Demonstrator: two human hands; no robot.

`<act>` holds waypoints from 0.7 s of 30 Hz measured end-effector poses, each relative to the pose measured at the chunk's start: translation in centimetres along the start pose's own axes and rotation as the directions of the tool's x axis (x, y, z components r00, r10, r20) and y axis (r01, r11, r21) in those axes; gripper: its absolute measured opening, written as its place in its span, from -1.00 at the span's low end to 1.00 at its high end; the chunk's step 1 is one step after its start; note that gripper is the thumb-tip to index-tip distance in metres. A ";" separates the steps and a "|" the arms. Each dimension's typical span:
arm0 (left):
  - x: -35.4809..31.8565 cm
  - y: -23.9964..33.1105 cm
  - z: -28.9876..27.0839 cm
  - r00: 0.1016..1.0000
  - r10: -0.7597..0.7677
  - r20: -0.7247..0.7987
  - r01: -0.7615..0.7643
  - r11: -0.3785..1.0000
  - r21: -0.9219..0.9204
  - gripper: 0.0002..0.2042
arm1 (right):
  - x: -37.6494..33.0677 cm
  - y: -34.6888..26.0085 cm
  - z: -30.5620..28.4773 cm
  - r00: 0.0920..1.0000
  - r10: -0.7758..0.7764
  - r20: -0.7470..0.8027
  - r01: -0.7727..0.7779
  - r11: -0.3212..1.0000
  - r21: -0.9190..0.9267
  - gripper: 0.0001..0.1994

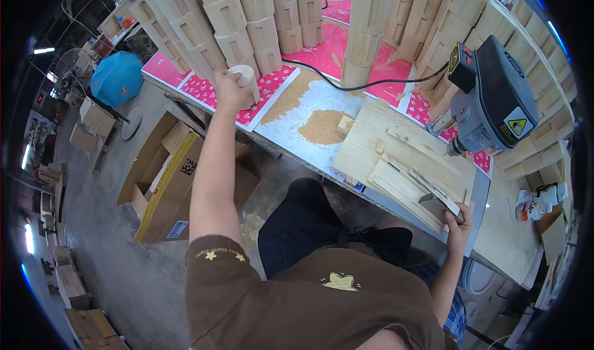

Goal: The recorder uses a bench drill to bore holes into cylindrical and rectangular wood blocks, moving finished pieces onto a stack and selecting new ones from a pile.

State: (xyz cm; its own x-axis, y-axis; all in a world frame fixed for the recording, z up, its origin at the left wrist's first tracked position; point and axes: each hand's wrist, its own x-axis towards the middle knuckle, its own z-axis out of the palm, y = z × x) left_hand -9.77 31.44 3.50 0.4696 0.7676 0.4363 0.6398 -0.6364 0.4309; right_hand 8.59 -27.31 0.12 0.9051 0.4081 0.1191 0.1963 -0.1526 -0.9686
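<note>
My left hand [232, 93] reaches out to the far left of the bench, its fingers wrapped round a pale, rounded wooden block [246, 76]. The block stands upright on the pink patterned sheet, in front of tall stacks of similar blocks [226, 17]. At the right, my right hand [458, 226] pinches the near end of a narrow bar with a metal face [435, 191]. That bar lies across a plywood jig board [365, 146] with several wooden strips on it. A drill press head [495, 96] with its chuck stands just beyond the jig.
Sawdust [323, 126] is heaped left of the jig. A black cable [334, 84] crosses the bench to the drill. One separate column of blocks [364, 38] stands mid-bench. On the floor at left are an open cardboard box [166, 183] and a blue umbrella [116, 78].
</note>
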 end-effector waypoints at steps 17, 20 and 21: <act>0.6 -2.0 1.4 0.927 -0.361 -0.105 0.353 0.932 -0.088 -0.47 | -0.3 0.5 0.1 0.999 0.007 -0.036 -0.006 0.999 0.033 -0.72; 1.3 -1.1 1.4 0.918 -0.374 -0.132 0.371 0.927 -0.047 -0.48 | -0.2 0.1 0.5 1.000 0.014 -0.023 -0.012 0.998 0.063 -0.72; 1.3 -1.3 1.8 0.902 -0.400 -0.162 0.406 0.914 0.002 -0.46 | -0.3 0.0 0.7 0.999 0.006 -0.038 -0.005 0.999 0.040 -0.73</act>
State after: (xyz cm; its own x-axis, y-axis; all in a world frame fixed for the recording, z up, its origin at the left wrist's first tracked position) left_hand -8.84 33.40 2.11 0.0685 0.9345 0.3492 0.7768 -0.2696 0.5691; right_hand 8.04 -26.80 -0.04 0.9200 0.3727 0.1213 0.1769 -0.1188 -0.9770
